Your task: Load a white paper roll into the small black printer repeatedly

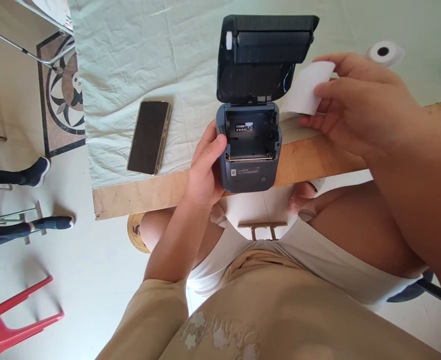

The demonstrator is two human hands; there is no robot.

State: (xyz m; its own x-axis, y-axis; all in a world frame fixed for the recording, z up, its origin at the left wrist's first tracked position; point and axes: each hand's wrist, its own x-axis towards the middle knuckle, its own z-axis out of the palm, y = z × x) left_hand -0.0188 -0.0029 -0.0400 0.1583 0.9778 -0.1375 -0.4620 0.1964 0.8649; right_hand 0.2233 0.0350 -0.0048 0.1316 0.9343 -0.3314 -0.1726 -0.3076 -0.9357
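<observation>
Head view: our left hand [205,172] clasps the open label printer [249,150] by its rigid side; our right hand [355,105] pinches a light, flimsy paper roll [306,87], best held at its edges.

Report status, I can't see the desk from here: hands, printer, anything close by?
Left hand grips printer, lid open, bay empty. Right hand holds paper roll beside lid. Phone lies left, apart.

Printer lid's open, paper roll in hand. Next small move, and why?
Probably lower the paper roll, held in the right hand, into the printer's open bay. The lid is up, the bay looks empty, and the left hand steadies the body.
</observation>
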